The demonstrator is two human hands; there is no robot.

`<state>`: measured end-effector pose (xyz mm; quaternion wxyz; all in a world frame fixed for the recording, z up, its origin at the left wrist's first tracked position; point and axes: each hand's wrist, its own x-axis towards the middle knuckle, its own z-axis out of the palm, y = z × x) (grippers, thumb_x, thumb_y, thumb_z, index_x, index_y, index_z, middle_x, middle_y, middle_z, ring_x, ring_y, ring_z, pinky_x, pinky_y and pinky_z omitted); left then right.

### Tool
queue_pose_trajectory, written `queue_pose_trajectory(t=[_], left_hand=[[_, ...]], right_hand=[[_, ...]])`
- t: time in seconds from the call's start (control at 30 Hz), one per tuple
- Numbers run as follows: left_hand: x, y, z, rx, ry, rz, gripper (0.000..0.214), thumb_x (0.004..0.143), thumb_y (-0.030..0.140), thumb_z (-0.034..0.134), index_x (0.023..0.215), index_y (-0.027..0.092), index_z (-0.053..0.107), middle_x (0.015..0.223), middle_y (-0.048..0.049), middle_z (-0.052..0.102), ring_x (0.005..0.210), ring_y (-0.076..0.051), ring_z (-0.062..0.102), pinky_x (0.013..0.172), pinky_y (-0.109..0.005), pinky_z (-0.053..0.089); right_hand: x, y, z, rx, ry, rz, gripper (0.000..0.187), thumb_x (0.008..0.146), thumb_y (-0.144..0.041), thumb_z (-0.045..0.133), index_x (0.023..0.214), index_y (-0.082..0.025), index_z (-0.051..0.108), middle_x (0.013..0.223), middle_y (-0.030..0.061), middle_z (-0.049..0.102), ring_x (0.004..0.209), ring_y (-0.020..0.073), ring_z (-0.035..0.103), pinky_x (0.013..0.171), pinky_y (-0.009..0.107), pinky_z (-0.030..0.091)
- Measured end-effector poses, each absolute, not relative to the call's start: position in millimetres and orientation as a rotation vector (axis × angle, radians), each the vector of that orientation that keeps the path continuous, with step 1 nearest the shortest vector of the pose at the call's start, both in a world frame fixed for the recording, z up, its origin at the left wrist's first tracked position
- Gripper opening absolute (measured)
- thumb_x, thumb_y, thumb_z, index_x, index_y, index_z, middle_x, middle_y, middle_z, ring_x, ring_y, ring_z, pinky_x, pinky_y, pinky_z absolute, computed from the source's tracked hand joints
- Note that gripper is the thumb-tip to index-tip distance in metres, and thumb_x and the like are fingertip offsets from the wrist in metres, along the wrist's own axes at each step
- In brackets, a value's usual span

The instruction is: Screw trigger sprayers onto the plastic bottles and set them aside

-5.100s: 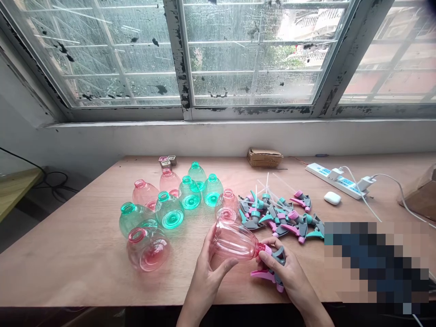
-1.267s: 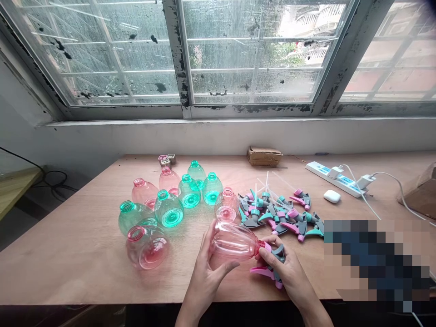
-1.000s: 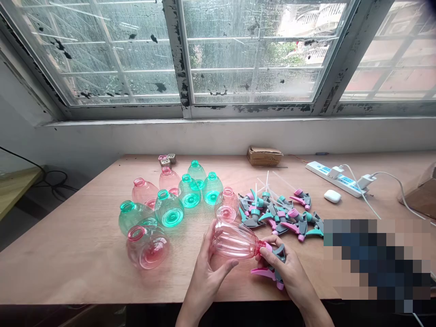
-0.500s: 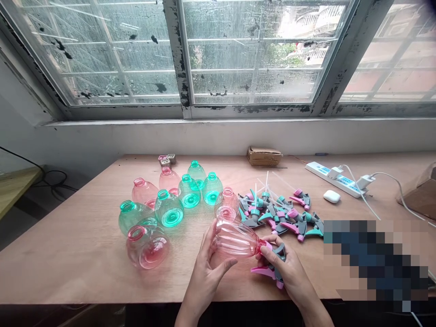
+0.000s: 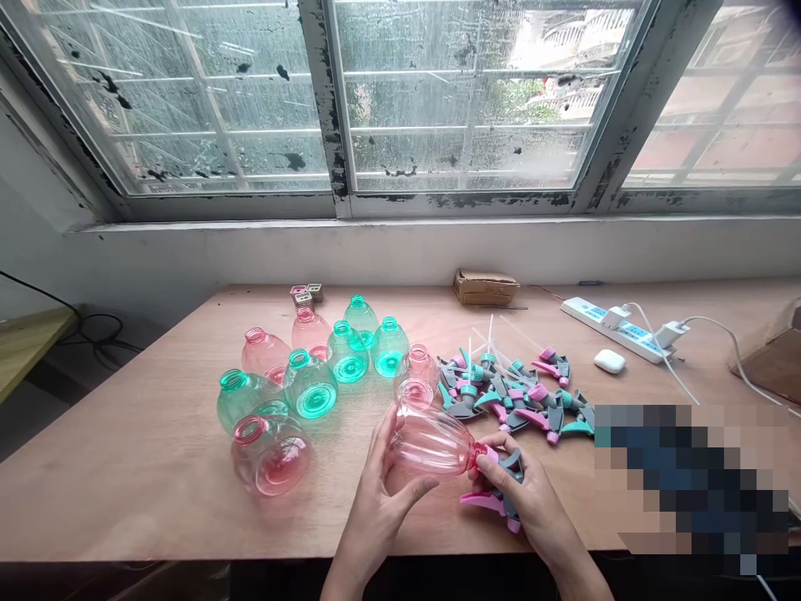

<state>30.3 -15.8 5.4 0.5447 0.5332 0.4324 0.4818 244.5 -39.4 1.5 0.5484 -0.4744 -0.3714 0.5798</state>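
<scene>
Pink bottle [image 5: 431,442] sideways between left hand [image 5: 381,501] and right hand [image 5: 531,501].

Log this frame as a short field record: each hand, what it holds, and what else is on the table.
left hand: grips the pink bottle, held on its side
right hand: holds the pink-and-grey spray head at the bottle's neck
table: wood
left of hands: empty bottles, pink and green
behind right hand: pile of spray heads
far right: power strip, white earbud case
</scene>
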Motion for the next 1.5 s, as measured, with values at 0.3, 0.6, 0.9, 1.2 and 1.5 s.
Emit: queue_pose_trajectory(t=[0.3,0.6,0.9,1.2,1.5], left_hand=[[32.5,-17.2,13.0,1.263,0.981,1.127,0.093,0.083,0.033,0.085,0.160,0.037,0.033,0.167,-0.0047,0.042,0.154,-0.031,0.040,0.128,-0.045,0.033],[32.8,-15.0,9.3,1.200,1.015,1.150,0.084,0.085,0.039,0.083,0.157,0.038,0.040,0.166,-0.0025,0.044,0.155,-0.031,0.038,0.128,-0.044,0.033],[30.1,-15.3,7.3,1.239,0.994,1.142,0.085,0.085,0.034,0.083,0.158,0.039,0.039,0.168,-0.0020,0.042,0.157,-0.029,0.035,0.129,-0.044,0.029],[30.3,-18.3,10.7,1.260,1.029,1.126,0.082,0.088,0.039,0.080,0.158,0.041,0.037,0.171,-0.0001,0.035,0.159,-0.029,0.031,0.129,-0.043,0.029],[30.5,-14.1,6.6,1.170,1.006,1.155,0.081,0.086,0.039,0.082,0.156,0.038,0.042,0.163,-0.0039,0.049,0.154,-0.030,0.040,0.128,-0.047,0.030]], right_hand=[[242.9,-39.4,2.8,-1.141,-0.883,1.349,0.043,0.081,-0.057,0.084,0.097,-0.021,0.066,0.077,0.0039,0.072,0.067,0.0196,0.066,0.065,0.035,0.062],[241.6,-40.6,9.5,-1.146,-0.863,1.367,0.047,0.081,-0.058,0.084,0.100,-0.021,0.065,0.078,0.0038,0.073,0.068,0.0202,0.067,0.063,0.037,0.064],[242.5,-39.7,5.9,-1.156,-0.835,1.359,0.047,0.079,-0.058,0.086,0.102,-0.021,0.066,0.077,0.0042,0.074,0.067,0.0213,0.070,0.065,0.036,0.064],[241.7,-39.4,4.2,-1.151,-0.833,1.350,0.048,0.078,-0.059,0.086,0.101,-0.022,0.067,0.077,0.0041,0.074,0.068,0.0209,0.070,0.065,0.035,0.064],[242.0,-40.0,5.3,-1.149,-0.835,1.360,0.048,0.079,-0.058,0.086,0.102,-0.021,0.066,0.077,0.0038,0.074,0.068,0.0209,0.070,0.065,0.036,0.064]])
